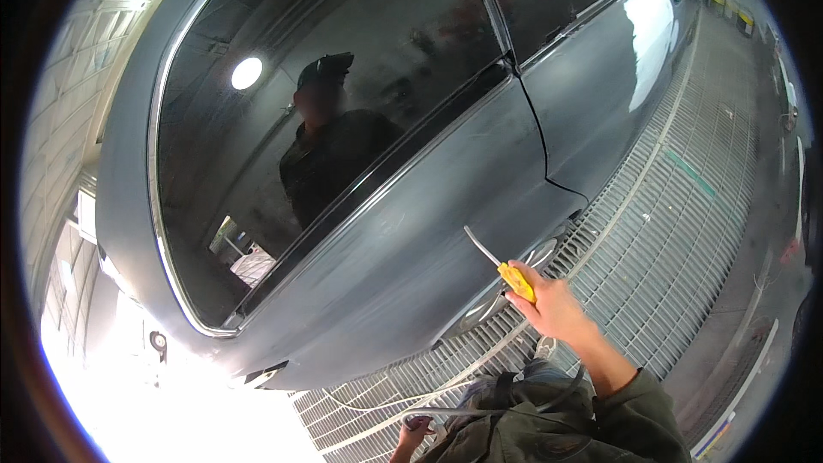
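My right hand (553, 307) is closed around the yellow handle of an air blow gun (518, 282). Its long, thin, bent metal nozzle (482, 245) points up and left, in front of the lower side of a dull grey car (403, 231). Low at the bottom of the view, my left hand (413, 435) is closed on a grey hose (446, 412). The hose crosses in front of my body toward my right forearm; where it joins the blow gun is hidden. The car's dark window (283, 129) carries a reflection of a person in a cap.
Metal floor grating (651, 249) runs beside the car. Part of a wheel (480, 313) shows under the body near my right hand. A loop of pale hose (360, 407) lies on the grating. Yellow containers (729, 13) stand far right; strong glare fills the lower left.
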The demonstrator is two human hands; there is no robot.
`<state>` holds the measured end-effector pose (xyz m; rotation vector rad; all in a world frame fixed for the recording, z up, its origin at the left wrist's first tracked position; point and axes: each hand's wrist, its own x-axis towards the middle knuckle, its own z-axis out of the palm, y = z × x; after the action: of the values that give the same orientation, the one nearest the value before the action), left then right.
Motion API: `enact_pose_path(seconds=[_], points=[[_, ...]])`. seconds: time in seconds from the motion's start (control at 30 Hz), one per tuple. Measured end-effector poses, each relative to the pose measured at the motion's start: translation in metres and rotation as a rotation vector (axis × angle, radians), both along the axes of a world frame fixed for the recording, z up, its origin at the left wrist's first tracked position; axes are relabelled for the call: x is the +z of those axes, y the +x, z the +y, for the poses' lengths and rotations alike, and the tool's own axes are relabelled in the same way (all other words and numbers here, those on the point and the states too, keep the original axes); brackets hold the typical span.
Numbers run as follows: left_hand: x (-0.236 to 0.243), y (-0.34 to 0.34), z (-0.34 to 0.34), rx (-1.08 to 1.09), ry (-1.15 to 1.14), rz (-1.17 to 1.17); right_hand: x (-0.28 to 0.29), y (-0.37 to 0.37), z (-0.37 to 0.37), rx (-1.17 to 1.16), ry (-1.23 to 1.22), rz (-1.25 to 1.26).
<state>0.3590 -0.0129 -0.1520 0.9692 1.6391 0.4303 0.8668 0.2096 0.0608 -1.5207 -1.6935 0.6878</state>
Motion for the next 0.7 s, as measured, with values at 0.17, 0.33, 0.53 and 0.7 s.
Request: enact_pose_path(seconds=[0.17,0.33,0.53,0.7], points=[[-0.008,0.009,-0.016,0.014,0.057,-0.047,0.043,0.001,0.007,0.249,0.006,-0.064],[0.016,0.044,0.002,-0.139,-0.121,0.280,0.066,-0.014,0.026,0.225,0.118,-0.141],[-0.036,0.020,-0.008,-0.155,-0.230,0.287,0.090,0.008,0.039,0.154,0.103,-0.131],[-0.058,0.010,-0.010,-0.199,-0.095,0.362,0.101,-0.009,0.046,0.247,0.180,-0.115]])
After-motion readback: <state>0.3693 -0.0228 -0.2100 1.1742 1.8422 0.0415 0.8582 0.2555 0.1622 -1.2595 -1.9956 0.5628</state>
